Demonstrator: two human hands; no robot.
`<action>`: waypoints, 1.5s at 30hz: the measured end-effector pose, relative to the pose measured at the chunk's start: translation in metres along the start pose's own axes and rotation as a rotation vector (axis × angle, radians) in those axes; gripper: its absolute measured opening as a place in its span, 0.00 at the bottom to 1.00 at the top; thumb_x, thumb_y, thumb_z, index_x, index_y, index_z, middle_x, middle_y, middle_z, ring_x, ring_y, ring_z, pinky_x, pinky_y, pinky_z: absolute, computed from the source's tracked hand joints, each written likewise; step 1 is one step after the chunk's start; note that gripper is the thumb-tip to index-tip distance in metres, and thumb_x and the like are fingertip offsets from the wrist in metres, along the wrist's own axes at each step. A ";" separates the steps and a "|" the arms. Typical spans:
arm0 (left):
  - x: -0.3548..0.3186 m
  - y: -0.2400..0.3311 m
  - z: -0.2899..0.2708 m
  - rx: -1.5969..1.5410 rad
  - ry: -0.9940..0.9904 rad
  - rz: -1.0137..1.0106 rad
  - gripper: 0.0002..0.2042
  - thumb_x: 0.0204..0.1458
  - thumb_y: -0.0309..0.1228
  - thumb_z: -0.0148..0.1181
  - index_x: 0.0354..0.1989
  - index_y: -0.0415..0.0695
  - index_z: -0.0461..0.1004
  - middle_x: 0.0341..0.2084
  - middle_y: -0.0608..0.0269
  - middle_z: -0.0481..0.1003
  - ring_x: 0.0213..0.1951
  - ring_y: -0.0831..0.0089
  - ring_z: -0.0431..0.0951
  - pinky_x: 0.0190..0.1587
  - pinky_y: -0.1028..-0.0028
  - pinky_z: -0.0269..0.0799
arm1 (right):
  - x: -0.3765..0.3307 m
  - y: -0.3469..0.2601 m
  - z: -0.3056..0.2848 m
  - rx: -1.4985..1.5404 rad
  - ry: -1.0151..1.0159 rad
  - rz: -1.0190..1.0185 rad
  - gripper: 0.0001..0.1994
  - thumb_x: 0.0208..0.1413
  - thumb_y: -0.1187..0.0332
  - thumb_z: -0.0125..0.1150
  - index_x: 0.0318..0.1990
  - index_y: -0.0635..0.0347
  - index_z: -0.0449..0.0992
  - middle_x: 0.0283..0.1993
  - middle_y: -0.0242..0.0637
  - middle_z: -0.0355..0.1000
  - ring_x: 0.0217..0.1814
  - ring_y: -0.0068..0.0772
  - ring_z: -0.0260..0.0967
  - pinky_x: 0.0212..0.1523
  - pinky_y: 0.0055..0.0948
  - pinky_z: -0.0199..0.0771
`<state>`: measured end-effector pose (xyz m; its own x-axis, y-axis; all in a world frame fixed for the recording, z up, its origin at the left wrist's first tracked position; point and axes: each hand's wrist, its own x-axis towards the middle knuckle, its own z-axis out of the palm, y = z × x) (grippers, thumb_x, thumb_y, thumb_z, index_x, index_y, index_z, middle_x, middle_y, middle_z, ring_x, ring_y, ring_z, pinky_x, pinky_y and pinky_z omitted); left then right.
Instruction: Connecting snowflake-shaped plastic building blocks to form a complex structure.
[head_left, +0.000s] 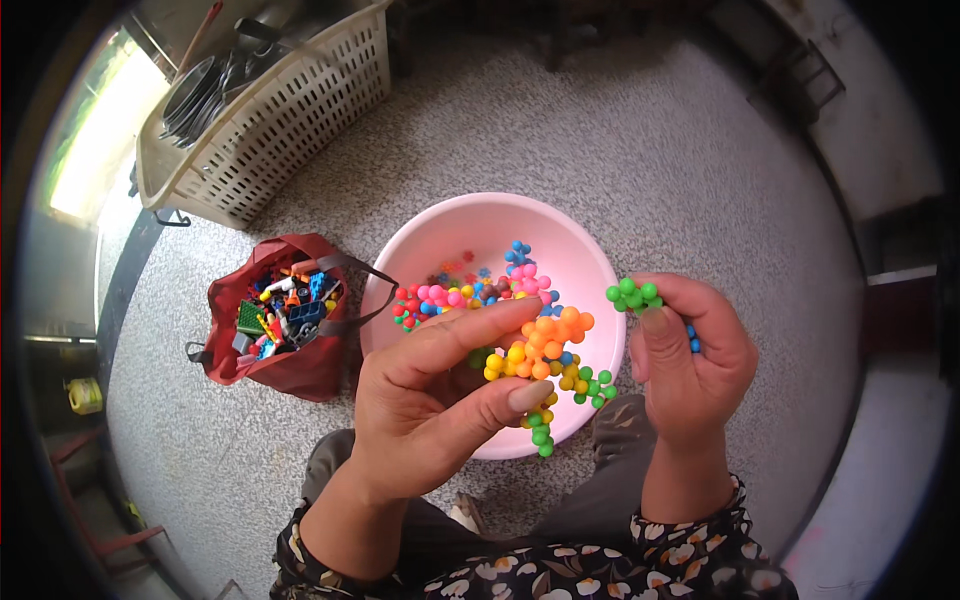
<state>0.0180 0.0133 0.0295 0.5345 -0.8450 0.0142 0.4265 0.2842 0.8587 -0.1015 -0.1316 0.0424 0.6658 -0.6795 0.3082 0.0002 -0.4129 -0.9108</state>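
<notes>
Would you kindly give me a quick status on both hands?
Left hand grips multicoloured bobble-piece cluster. Right hand pinches green bobble piece. Pink bowl beneath, more pieces inside. Nothing between the hands.

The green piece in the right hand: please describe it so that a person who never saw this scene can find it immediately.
Find the round pink bowl on the speckled grey floor. At its right edge, the right hand pinches a small green cluster of balls between thumb and fingers. It is entirely green and separate, unlike the large many-coloured assembly that the left hand holds over the bowl.
</notes>
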 end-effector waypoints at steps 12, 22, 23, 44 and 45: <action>0.004 -0.009 0.013 0.222 0.031 0.121 0.20 0.42 0.18 0.60 0.47 0.31 0.68 0.35 0.55 0.71 0.38 0.74 0.72 0.41 0.80 0.67 | -0.010 -0.007 -0.011 -0.089 -0.054 -0.235 0.07 0.47 0.73 0.59 0.35 0.62 0.74 0.30 0.39 0.73 0.29 0.31 0.73 0.30 0.24 0.73; 0.001 -0.008 0.006 0.418 0.028 0.264 0.18 0.42 0.17 0.59 0.45 0.32 0.68 0.35 0.56 0.71 0.35 0.75 0.74 0.35 0.83 0.71 | -0.014 -0.015 -0.012 -0.231 -0.061 -0.307 0.10 0.42 0.71 0.63 0.36 0.55 0.75 0.29 0.35 0.74 0.28 0.31 0.73 0.29 0.25 0.73; 0.002 -0.008 0.007 0.418 0.029 0.266 0.18 0.42 0.17 0.59 0.45 0.32 0.68 0.35 0.56 0.71 0.35 0.75 0.74 0.35 0.83 0.71 | -0.013 -0.016 -0.013 -0.273 -0.091 -0.355 0.10 0.41 0.71 0.63 0.35 0.53 0.75 0.29 0.33 0.74 0.29 0.31 0.73 0.28 0.25 0.73; -0.001 -0.006 0.004 0.726 0.086 0.408 0.17 0.42 0.16 0.58 0.44 0.34 0.70 0.36 0.50 0.72 0.35 0.72 0.75 0.35 0.79 0.74 | -0.012 -0.023 0.008 -0.490 -0.228 -0.518 0.15 0.38 0.77 0.63 0.38 0.61 0.73 0.30 0.35 0.72 0.28 0.28 0.71 0.26 0.23 0.72; -0.001 -0.009 0.003 0.718 0.091 0.410 0.17 0.42 0.16 0.58 0.44 0.34 0.71 0.36 0.50 0.72 0.35 0.71 0.75 0.35 0.78 0.74 | -0.011 -0.022 0.008 -0.491 -0.228 -0.518 0.15 0.38 0.77 0.63 0.38 0.61 0.73 0.30 0.35 0.72 0.28 0.28 0.71 0.26 0.23 0.72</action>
<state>0.0118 0.0100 0.0233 0.6162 -0.6887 0.3820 -0.3677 0.1773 0.9129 -0.1029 -0.1097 0.0571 0.8090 -0.2038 0.5513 0.0584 -0.9054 -0.4205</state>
